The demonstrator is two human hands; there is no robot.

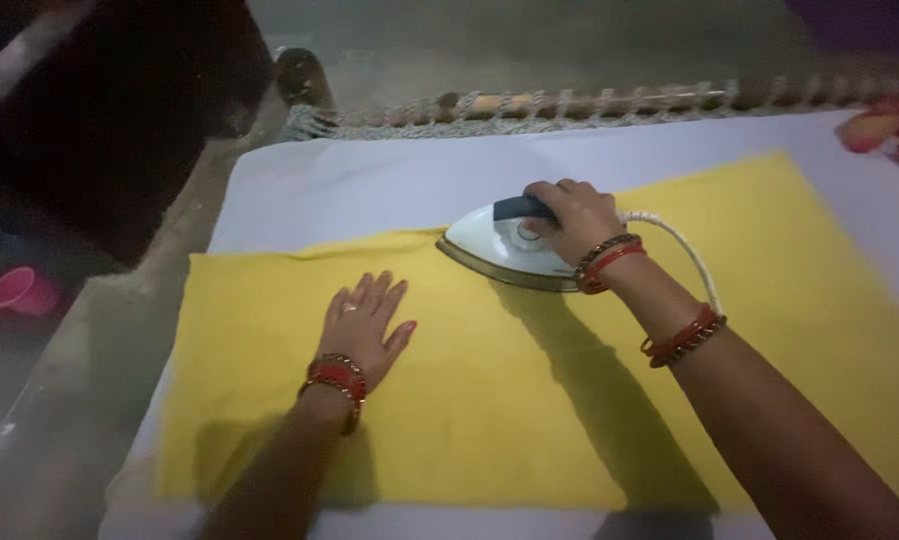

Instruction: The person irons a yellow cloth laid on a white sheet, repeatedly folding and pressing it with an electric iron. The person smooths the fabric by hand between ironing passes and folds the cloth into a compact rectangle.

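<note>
A white sheet (369,185) covers the bed, with your yellow cloth (529,400) spread flat across it. The white iron (494,250) sits on the cloth's far edge, your right hand (574,220) closed around its handle. Your left hand (367,325) lies open, palm down, on the cloth to the iron's near left.

Yellow cloth (529,400): rectangular, spread flat, filling centre and lower frame, long side running left to right, upper edge slightly rumpled near middle. Faint shadows across lower part.

Iron (499,248): white body, dark handle, metal soleplate flat on cloth's upper edge, centre frame, pointed tip facing left. Pale braided cord (684,245) trailing right from rear.
</note>
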